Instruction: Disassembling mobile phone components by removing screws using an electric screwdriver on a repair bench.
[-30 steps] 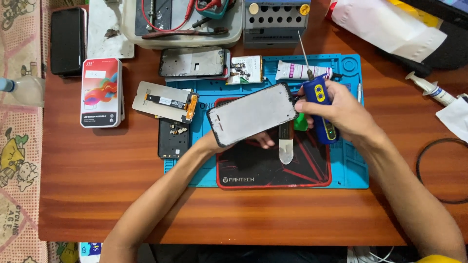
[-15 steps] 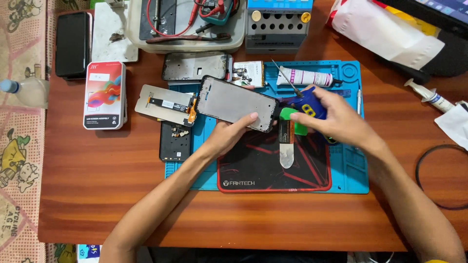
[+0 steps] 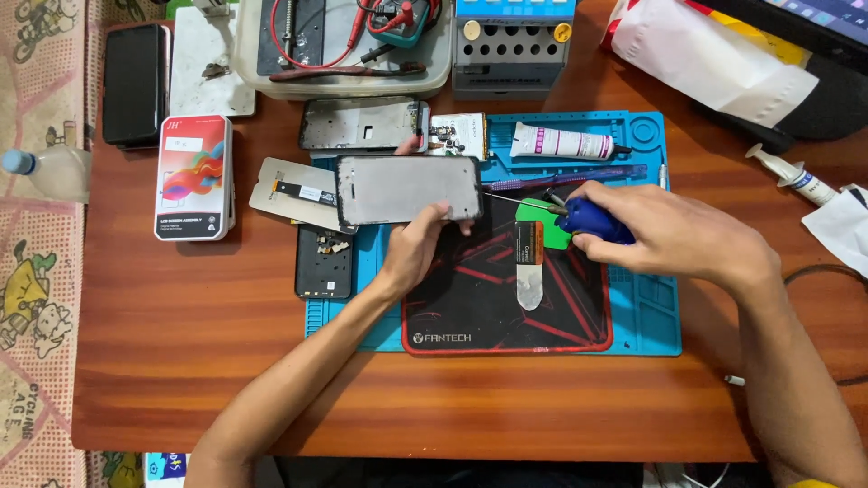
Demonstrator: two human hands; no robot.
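Phone screen held up over the blue mat [image 3: 651, 307].
The phone screen [image 3: 409, 189] is gripped by the left hand [image 3: 411, 248]; a blue-handled tool [image 3: 592, 220], possibly a screwdriver, is clasped in the right hand [image 3: 665, 235] beside it.

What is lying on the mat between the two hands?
In the head view, a flat metal pry tool with an orange-black handle lies on the black mat between the left hand and right hand.

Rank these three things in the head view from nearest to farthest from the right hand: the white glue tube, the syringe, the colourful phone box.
From the right hand:
1. White glue tube, just above the hand on the blue mat.
2. Syringe, up and to the right on the bare table.
3. Colourful phone box, far across at the table's left side.
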